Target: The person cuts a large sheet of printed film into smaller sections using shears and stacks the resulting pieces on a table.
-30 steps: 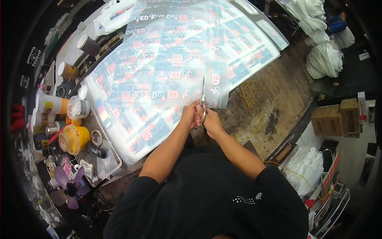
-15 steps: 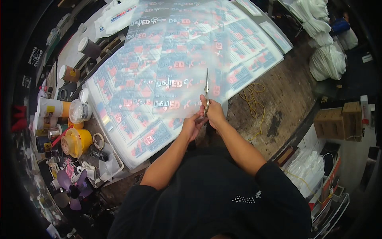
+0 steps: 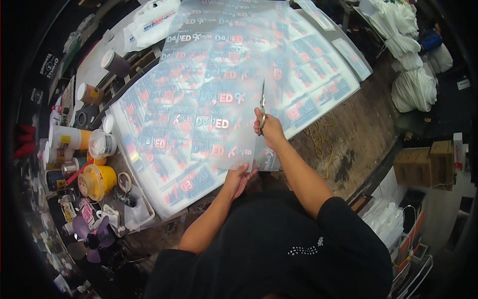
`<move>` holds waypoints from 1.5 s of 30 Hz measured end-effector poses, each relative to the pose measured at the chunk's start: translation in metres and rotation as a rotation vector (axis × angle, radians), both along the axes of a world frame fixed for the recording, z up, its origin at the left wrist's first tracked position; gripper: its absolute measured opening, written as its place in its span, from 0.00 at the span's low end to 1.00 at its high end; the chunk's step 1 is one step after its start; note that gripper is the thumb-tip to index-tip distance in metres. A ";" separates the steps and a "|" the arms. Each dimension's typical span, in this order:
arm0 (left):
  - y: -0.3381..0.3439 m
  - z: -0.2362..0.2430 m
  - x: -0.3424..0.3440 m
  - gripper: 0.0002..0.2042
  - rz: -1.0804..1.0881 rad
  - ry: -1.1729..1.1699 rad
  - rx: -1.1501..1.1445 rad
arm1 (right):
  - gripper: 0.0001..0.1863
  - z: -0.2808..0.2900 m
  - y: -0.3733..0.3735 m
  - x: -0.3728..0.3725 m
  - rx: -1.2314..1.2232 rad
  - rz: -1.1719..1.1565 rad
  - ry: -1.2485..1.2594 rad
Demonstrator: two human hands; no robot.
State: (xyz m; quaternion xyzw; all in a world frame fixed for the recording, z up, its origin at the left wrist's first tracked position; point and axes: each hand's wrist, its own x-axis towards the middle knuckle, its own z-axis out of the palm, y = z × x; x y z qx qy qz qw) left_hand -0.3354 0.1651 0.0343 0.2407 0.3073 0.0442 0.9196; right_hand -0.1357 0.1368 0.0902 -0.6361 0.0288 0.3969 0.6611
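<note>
A pair of metal scissors (image 3: 263, 99) is in my right hand (image 3: 271, 131), the fingers wrapped round its handles. Its blades point away from me, over a translucent printed plastic sheet (image 3: 214, 107), and look close together. My left hand (image 3: 238, 180) pinches the near edge of that sheet between thumb and fingers. Beneath lies a broad stack of printed sheets (image 3: 306, 107), blue and red on white, showing through the plastic. A cut line running up from the near edge appears between my hands, but the glare leaves its length unclear.
Along the left stand a yellow tub (image 3: 97, 182), several jars and a purple-bladed fan (image 3: 93, 236). Yellow cord (image 3: 323, 147) lies on the worn wooden table (image 3: 358, 129) to the right. White bundles (image 3: 413, 89) and cardboard boxes (image 3: 416, 167) are farther right.
My hands have come apart. The left has moved toward me with the sheet's edge, which now hangs nearer my body. The scissors in my right hand have shifted slightly away from me.
</note>
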 end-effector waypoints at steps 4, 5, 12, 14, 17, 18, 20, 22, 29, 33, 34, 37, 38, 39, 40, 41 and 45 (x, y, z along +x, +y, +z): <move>0.001 0.005 -0.007 0.21 -0.008 0.004 0.003 | 0.23 -0.005 0.012 0.022 -0.010 -0.007 0.010; 0.001 0.005 -0.009 0.21 -0.002 0.006 0.005 | 0.23 -0.005 0.015 0.026 -0.008 -0.002 0.011; 0.006 0.001 -0.023 0.22 0.006 0.027 0.046 | 0.22 -0.007 0.037 0.055 0.073 -0.032 0.033; 0.006 0.002 -0.026 0.23 -0.002 0.033 0.054 | 0.22 -0.009 0.042 0.062 0.094 -0.033 0.033; 0.005 0.008 -0.031 0.24 0.008 0.054 0.058 | 0.22 -0.010 0.050 0.073 0.114 -0.038 0.036; 0.005 0.009 -0.034 0.24 0.017 0.067 0.052 | 0.22 -0.009 0.053 0.076 0.104 -0.038 0.035; 0.004 0.007 -0.041 0.24 0.027 0.081 0.049 | 0.22 -0.010 0.058 0.084 0.097 -0.036 0.035; 0.003 0.001 -0.051 0.24 0.036 0.107 0.081 | 0.19 -0.011 0.063 0.092 0.122 -0.054 0.040; 0.004 0.013 -0.071 0.21 0.124 0.130 0.011 | 0.21 -0.013 0.076 0.120 0.136 -0.074 0.020; 0.006 0.018 -0.081 0.23 0.152 0.157 0.010 | 0.21 -0.018 0.084 0.138 0.115 -0.107 0.033; 0.007 0.020 -0.083 0.24 0.159 0.157 0.009 | 0.21 -0.020 0.086 0.142 0.111 -0.115 0.041; 0.009 0.028 -0.085 0.24 0.168 0.161 0.040 | 0.21 -0.019 0.087 0.154 0.129 -0.138 0.040; 0.009 0.027 -0.089 0.24 0.168 0.160 0.041 | 0.21 -0.020 0.089 0.156 0.131 -0.137 0.038; 0.009 0.026 -0.093 0.24 0.178 0.178 0.042 | 0.21 -0.020 0.090 0.159 0.161 -0.146 0.053; 0.010 0.025 -0.097 0.24 0.187 0.195 0.043 | 0.21 -0.020 0.091 0.162 0.191 -0.155 0.068; 0.011 0.026 -0.099 0.24 0.186 0.192 0.045 | 0.21 -0.020 0.092 0.166 0.194 -0.156 0.065; 0.014 0.036 -0.100 0.24 0.172 0.212 0.046 | 0.21 -0.020 0.097 0.181 0.156 -0.182 0.055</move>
